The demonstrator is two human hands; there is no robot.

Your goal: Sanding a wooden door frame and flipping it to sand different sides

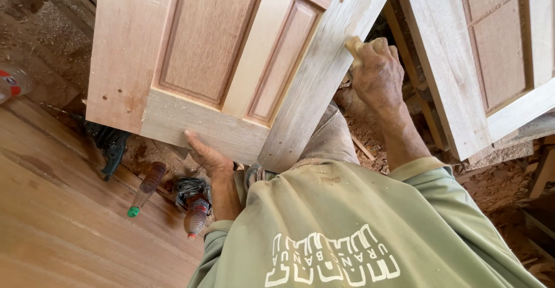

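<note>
Right hand (378, 71) clenched in a grip on a small pale sanding pad (354, 46), pressed against the edge of the pale outer stile (324, 74) of a panelled wooden door (202, 51). Left hand (209, 158) released, fingers flat and thumb out, laid against the bottom rail (196, 123) of the same door, well apart from the right-hand grip and lower in view. Door tilted, leaning across the knees, stile running up past the right-hand grip. Beyond that grip, a second panelled door (497, 51), close by but not touching the hand. Just below the left hand, two plastic bottles lying on the wooden floor (52, 224): one with a green cap (144, 190), one with a red cap (195, 216). Sawdust (364, 126) heaped below the right wrist. Green sleeves on both arms.
</note>
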